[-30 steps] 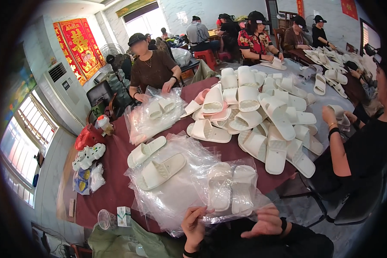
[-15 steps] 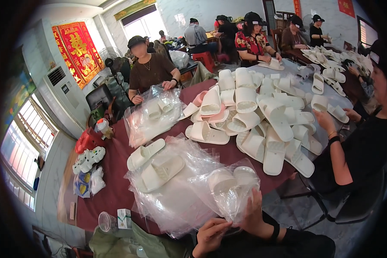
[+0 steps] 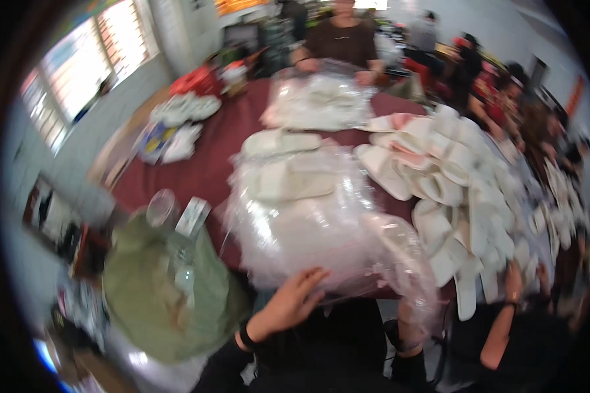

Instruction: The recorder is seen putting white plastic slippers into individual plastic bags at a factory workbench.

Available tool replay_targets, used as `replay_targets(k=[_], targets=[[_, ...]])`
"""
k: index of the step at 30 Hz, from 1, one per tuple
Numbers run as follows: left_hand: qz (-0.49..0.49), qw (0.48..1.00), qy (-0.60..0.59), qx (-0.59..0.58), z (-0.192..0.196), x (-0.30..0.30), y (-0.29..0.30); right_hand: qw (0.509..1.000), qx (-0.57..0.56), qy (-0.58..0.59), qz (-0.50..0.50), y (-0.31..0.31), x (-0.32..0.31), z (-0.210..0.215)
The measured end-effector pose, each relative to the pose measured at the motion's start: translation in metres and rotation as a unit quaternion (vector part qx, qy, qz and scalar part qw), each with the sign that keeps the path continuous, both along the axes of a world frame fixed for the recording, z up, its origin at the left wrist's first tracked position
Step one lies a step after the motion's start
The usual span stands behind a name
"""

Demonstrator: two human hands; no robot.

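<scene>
Left hand [image 3: 288,302] spread open against the clear bag [image 3: 321,236]; the bagged slipper's [image 3: 400,252] direction blurred.

I see glossy, crinkled clear plastic bags [image 3: 308,229], matt white foam-like slippers [image 3: 439,183], and a matt maroon tablecloth [image 3: 203,170].

table [image 3: 203,173]: runs away from the wearer, everything below lies on it
plastic bags [image 3: 308,223]: heaped at the near edge, slippers inside
left hand [image 3: 288,301]: at the heap's near side, touching it
loose slippers [image 3: 452,190]: piled right of the bags
second bag pile [image 3: 318,101]: far end, before a seated person [image 3: 341,42]
bottle [image 3: 160,209]: left of the bags, small box [image 3: 193,216] just beside it
</scene>
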State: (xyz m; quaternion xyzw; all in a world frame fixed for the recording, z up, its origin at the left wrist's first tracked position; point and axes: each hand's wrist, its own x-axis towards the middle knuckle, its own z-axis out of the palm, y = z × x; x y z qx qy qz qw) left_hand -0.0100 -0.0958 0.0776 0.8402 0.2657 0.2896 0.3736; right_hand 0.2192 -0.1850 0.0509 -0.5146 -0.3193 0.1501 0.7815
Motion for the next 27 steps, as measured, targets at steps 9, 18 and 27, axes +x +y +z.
replay_targets(k=[9, 18, 27], targets=[[0.338, 0.858, 0.362, 0.136, -0.036, -0.110, -0.021, 0.858, -0.008, -0.507, -0.079, 0.007, -0.004, 0.024], [0.509, 0.648, 0.545, -0.153, -0.081, -0.209, -0.028, 0.891, -0.047, -0.429, 0.140, 0.061, -0.132, -0.025], [0.402, 0.795, 0.454, 0.002, -0.076, -0.176, -0.037, 0.782, -0.107, -0.297, 0.538, 0.142, -0.274, -0.016]])
